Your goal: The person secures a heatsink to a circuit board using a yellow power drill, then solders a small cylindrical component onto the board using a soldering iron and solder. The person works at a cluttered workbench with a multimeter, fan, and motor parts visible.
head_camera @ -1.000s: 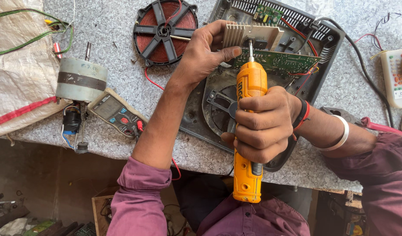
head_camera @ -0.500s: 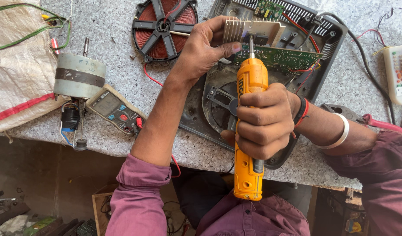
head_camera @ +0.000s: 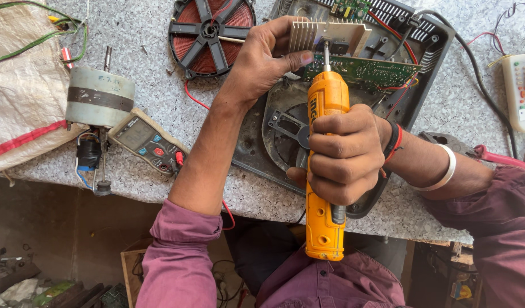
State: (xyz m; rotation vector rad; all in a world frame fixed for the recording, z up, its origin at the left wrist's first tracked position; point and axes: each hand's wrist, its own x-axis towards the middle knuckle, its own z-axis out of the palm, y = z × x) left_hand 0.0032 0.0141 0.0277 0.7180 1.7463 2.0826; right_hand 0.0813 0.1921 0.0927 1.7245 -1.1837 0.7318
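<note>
My right hand (head_camera: 345, 154) grips an orange electric screwdriver (head_camera: 325, 171), held upright with its bit down on the metal heat sink (head_camera: 325, 34). That finned heat sink is fixed to a green circuit board (head_camera: 365, 71). My left hand (head_camera: 262, 57) clamps the heat sink from the left, thumb across its lower edge. Board and heat sink sit inside an opened dark plastic cooker housing (head_camera: 428, 85), where a round fan opening (head_camera: 285, 131) shows below my hands.
A red copper coil disc (head_camera: 211, 34) lies at the back, joined by a red wire. A grey motor (head_camera: 100, 97), a multimeter (head_camera: 148, 142) and a white sack (head_camera: 23, 85) lie left. A white control panel (head_camera: 519, 91) and a black cable (head_camera: 479, 85) are right. The granite bench edge runs below.
Both hands, the screwdriver and the housing keep their positions relative to each other. The view has shifted slightly, so everything sits a little higher in frame.
</note>
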